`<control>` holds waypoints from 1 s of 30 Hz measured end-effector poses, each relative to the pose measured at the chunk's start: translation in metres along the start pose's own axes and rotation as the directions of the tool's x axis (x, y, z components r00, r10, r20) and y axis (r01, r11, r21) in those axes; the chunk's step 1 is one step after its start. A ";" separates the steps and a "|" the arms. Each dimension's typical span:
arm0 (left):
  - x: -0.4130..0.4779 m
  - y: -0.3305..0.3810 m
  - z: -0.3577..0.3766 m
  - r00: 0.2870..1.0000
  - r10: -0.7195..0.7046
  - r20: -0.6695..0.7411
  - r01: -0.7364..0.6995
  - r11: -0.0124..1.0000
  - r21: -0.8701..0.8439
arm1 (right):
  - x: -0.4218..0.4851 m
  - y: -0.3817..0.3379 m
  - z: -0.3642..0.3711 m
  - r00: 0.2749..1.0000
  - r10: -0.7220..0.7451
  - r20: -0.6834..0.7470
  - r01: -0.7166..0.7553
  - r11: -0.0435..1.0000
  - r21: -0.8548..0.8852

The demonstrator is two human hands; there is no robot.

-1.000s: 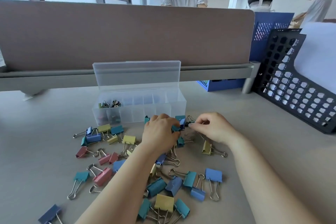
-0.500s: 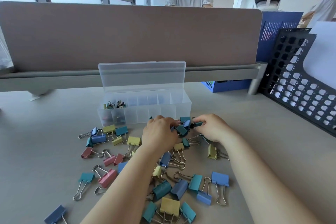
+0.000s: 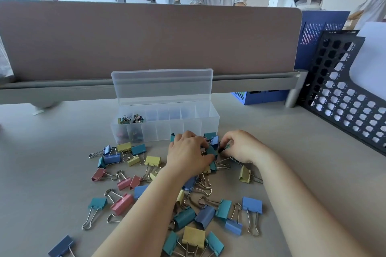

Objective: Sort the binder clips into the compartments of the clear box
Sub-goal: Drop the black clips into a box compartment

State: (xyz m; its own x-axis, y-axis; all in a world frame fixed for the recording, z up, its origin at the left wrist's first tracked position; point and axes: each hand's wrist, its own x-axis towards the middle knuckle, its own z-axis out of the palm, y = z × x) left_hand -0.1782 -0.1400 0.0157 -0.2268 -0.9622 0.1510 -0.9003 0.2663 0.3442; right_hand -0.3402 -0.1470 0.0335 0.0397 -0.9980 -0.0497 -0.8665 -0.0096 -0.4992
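The clear box (image 3: pixel 211 120) stands open on the desk, its lid upright behind it. Small clips (image 3: pixel 131 119) fill its far-left compartments. Several coloured binder clips (image 3: pixel 194 236) lie scattered in front of it. My left hand (image 3: pixel 188 153) has its fingers curled over teal clips (image 3: pixel 211 151) just before the box. My right hand (image 3: pixel 242 148) pinches a small dark clip (image 3: pixel 224 148) right beside the left fingertips. What the left fingers hold is hidden.
A brown desk divider (image 3: pixel 146 39) runs behind the box. A black perforated file rack (image 3: pixel 342 98) stands at the right, a blue bin (image 3: pixel 259 97) behind it. People are beyond the divider. A yellow clip (image 3: pixel 244 174) lies under my right wrist.
Both hands have stayed together at the clips in front of the box, fingers shifting slightly. The view has tilted and shifted a little.
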 end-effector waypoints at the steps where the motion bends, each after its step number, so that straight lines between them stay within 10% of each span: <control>1: 0.000 0.000 -0.001 1.000 0.001 0.008 -0.001 1.000 -0.001 | 0.000 0.001 -0.001 1.000 0.002 0.005 -0.002 1.000 0.024; 6: 0.000 -0.002 -0.013 0.995 -0.019 0.096 0.023 0.999 -0.041 | 0.001 0.008 -0.008 0.994 0.107 -0.033 -0.083 0.901 0.426; 12: 0.003 -0.020 -0.025 0.992 -0.010 0.129 0.017 0.999 -0.051 | 0.006 -0.002 -0.006 0.980 0.178 0.091 -0.173 0.531 0.829; 19: 0.001 -0.029 -0.026 0.994 -0.001 0.112 0.018 0.989 -0.147 | 0.005 -0.005 0.003 0.992 0.010 -0.123 0.027 0.954 0.298; 30: 0.002 -0.045 -0.036 0.984 -0.009 0.176 0.041 0.983 -0.180 | -0.003 -0.009 0.000 0.989 0.032 -0.143 -0.047 0.993 -0.108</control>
State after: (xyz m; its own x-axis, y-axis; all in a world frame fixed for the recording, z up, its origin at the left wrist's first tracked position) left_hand -0.1248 -0.1515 0.0337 -0.2809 -0.9596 -0.0172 -0.8274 0.2330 0.5110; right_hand -0.3328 -0.1443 0.0380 -0.0595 -0.9965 0.0591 -0.9160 0.0310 -0.3999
